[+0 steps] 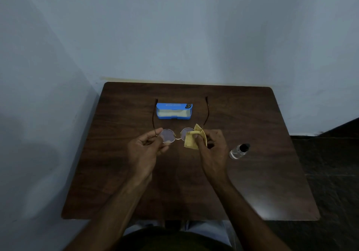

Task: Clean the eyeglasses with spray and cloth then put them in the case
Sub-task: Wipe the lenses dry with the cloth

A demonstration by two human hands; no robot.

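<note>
Dim blue-grey walls close in behind a dark wooden table (136, 192), and you work just above its middle. Your left hand (144, 145) pinches the eyeglasses (168, 135) at the rim by the left hinge, between thumb and fingertips. That grip likely steadies the frame and keeps most of your skin off the glass. Your right hand (212, 143) pinches the yellow cloth (191, 142) folded over the right lens, so both faces can probably be rubbed at once. The temples are open and point away from you, one on each side of the blue case (174, 111). The case lies open just beyond the glasses, pale lining up, ready to take them. The spray bottle (239, 151) sits to your right, near that hand but apart from it, handy if the lens needs more.
</note>
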